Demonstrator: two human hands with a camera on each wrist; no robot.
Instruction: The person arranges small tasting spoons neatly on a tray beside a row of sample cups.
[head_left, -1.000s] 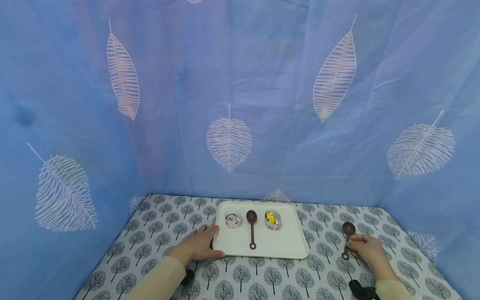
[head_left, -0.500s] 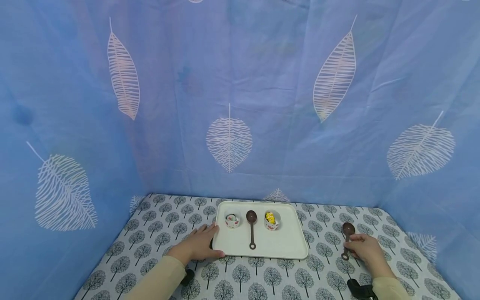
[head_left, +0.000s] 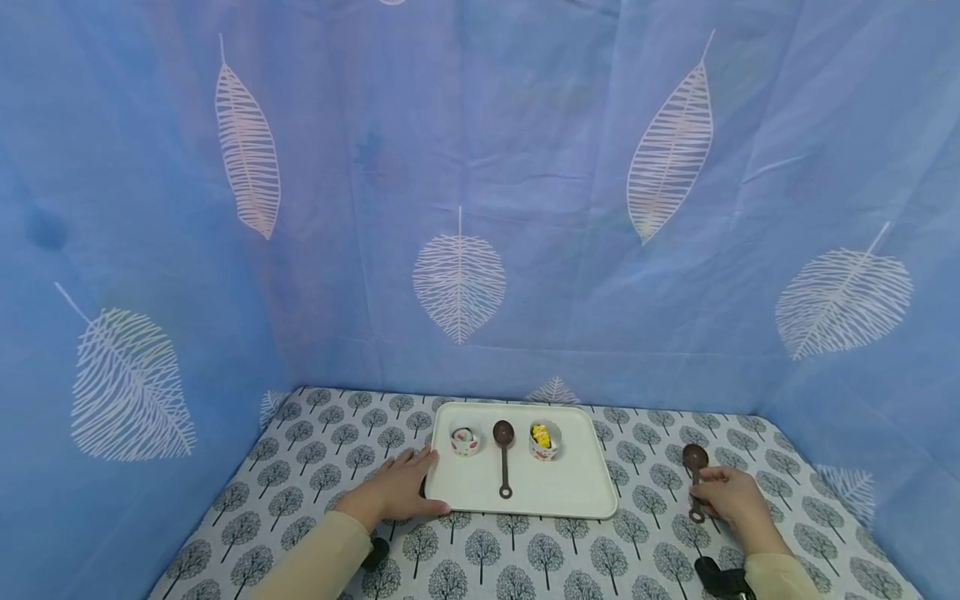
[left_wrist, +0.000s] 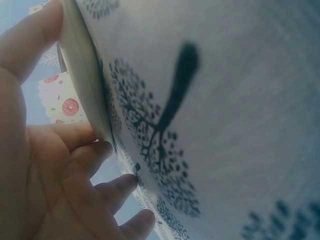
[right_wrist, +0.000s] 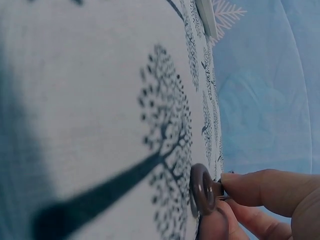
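Note:
My left hand [head_left: 401, 486] is spread at the near left corner of a cream tray [head_left: 555, 497]; thumb at the front edge, fingers along the left side. In the left wrist view the thumb and index fingertips meet the tray's edge [left_wrist: 85, 65]. Away to the right, my right hand [head_left: 738, 504] pinches a brown spoon [head_left: 695, 456] by its handle, bowl pointing away from me, close over the cloth. The ring at the handle's end [right_wrist: 194, 180] shows in the right wrist view. A second brown spoon [head_left: 503, 433] lies mid-tray between two patterned paper cups.
On the tray, the left cup [head_left: 465, 450] holds something pale and the right cup [head_left: 543, 454] holds yellow pieces [head_left: 540, 434]. A tree-print cloth [head_left: 637, 550] covers the table. Blue curtains [head_left: 555, 317] with white leaves enclose the back and sides.
The spoon in my right hand has turned slightly, its ring end shifting a little to the right. My left hand, the tray and what stands on it have stayed in place.

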